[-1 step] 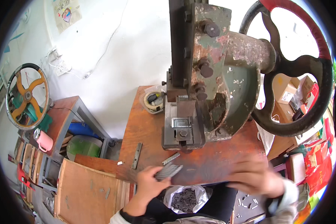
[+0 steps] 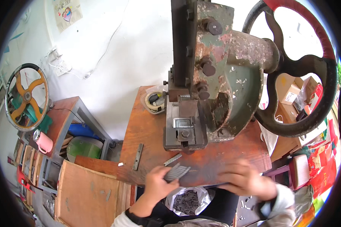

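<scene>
My left hand [image 2: 155, 189] is closed on a small stack of grey ridged metal strips [image 2: 177, 172], held at the table's front edge. Level with it on the right, my right hand [image 2: 246, 179] hovers with bent fingers; motion blur hides whether it holds anything. Beyond both hands stands a hand press [image 2: 216, 68] with worn green paint. A bright ridged insert [image 2: 183, 122] shows in its die block [image 2: 174, 138]. A short metal strip [image 2: 172, 159] and a longer flat bar [image 2: 138, 157] lie on the wooden table [image 2: 134, 126].
Between my legs is a white bag [image 2: 204, 206] of dark metal pieces [image 2: 187, 202]. The press's large handwheel [image 2: 284, 128] rises at the right. Behind the table's left part sits a plastic tub [image 2: 155, 109] with tape. A wooden board [image 2: 85, 193] stands at the lower left.
My right hand has moved left, closer to the strips. My left hand has shifted slightly right with the strips still in it.
</scene>
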A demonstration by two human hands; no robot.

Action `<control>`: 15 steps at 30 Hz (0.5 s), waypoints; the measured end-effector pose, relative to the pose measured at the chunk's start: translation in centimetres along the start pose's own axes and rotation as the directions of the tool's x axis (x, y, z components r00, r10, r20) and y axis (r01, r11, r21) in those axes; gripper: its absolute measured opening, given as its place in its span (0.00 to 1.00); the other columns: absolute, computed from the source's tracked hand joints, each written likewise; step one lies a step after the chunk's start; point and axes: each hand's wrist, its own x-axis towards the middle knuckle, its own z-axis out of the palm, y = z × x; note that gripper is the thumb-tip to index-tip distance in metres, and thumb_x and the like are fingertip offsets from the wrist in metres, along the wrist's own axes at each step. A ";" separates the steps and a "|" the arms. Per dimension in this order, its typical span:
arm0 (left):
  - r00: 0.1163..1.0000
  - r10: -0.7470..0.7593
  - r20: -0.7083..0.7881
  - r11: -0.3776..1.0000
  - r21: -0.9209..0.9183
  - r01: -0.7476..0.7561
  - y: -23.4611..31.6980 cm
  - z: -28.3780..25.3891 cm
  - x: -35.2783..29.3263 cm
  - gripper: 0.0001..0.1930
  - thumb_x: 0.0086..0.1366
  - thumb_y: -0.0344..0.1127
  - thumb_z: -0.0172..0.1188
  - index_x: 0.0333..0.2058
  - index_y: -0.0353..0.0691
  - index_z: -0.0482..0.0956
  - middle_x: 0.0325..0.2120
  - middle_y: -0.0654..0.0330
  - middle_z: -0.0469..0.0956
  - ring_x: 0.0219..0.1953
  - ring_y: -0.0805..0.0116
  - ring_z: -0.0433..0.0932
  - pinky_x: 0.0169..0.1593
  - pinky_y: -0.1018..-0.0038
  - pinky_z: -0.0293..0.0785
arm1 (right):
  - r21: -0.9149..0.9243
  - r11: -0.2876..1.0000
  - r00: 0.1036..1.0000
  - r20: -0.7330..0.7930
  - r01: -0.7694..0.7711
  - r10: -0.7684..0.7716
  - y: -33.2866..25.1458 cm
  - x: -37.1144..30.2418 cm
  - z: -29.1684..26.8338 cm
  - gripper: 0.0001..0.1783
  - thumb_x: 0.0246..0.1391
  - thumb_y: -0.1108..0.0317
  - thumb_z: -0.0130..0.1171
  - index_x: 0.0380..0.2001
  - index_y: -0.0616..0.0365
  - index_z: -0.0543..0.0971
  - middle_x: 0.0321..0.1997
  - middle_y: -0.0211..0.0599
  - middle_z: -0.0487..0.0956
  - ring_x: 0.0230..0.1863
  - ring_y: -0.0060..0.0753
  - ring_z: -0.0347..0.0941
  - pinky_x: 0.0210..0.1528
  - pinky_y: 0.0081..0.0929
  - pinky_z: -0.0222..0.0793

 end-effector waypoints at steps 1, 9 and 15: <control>0.992 0.125 -0.006 0.989 0.075 -0.124 0.7 1.7 0.4 0.21 0.39 0.33 0.68 0.36 0.38 0.79 0.28 0.53 0.74 0.33 0.52 0.74 0.38 0.62 0.71 | 0.081 0.994 0.997 0.020 -0.075 0.074 1.0 -1.0 3.0 0.26 0.36 0.63 0.69 0.43 0.58 0.76 0.42 0.42 0.75 0.44 0.46 0.71 0.45 0.39 0.67; 0.991 0.112 0.077 0.987 0.108 -0.120 0.3 2.1 0.3 0.35 0.38 0.33 0.69 0.49 0.35 0.70 0.35 0.54 0.72 0.40 0.53 0.69 0.46 0.60 0.66 | -0.014 0.939 0.939 0.028 -0.343 0.343 2.5 0.0 9.7 0.35 0.36 0.54 0.67 0.51 0.51 0.72 0.54 0.43 0.68 0.54 0.50 0.62 0.54 0.43 0.59; 0.999 0.002 0.049 1.000 -0.006 -0.002 0.3 2.4 0.0 0.40 0.39 0.30 0.69 0.54 0.32 0.62 0.35 0.51 0.73 0.39 0.52 0.70 0.46 0.60 0.67 | -0.300 0.946 0.969 0.167 -0.124 0.180 0.4 2.2 11.6 0.42 0.32 0.41 0.61 0.56 0.39 0.68 0.59 0.28 0.65 0.60 0.45 0.56 0.57 0.51 0.50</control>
